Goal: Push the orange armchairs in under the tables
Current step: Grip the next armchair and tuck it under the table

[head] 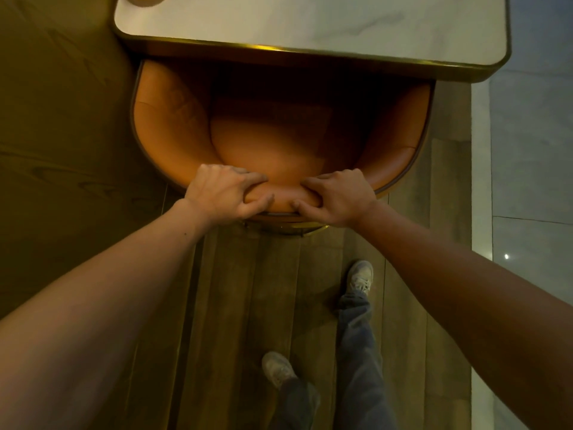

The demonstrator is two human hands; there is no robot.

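The pale marble-topped table with its brass edge band (310, 26) stood over the wood-plank floor (248, 305), and the curved orange leather armchair (173, 119) sat with its front already tucked beneath that edge, its rounded back nearest the person. The left hand (223, 193) and right hand (338, 197) were both clamped on the top of the chair's backrest, close together near its middle. From there I judged the armrests might knock the brass band if the push ran skewed or too hard.
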